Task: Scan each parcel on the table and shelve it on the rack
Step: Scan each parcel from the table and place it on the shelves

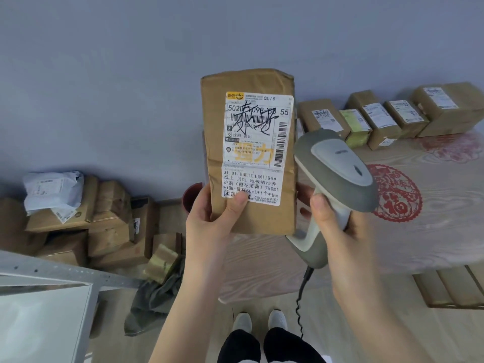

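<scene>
Your left hand (209, 218) holds a parcel (248, 153) upright above the worktop (432, 218) while your right hand (337, 221) grips the scanner (337, 166) just beside its label, likely mid-scan; shelving should follow.

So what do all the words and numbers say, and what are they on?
"QL / S", "55": top of the label on the held parcel.
"01.01.HBEICHUNI196*", "750mL", "60mL": lower on that label.
"福": red paper-cut on the table.
The scanner logo and far parcels labels: too small to read.
</scene>
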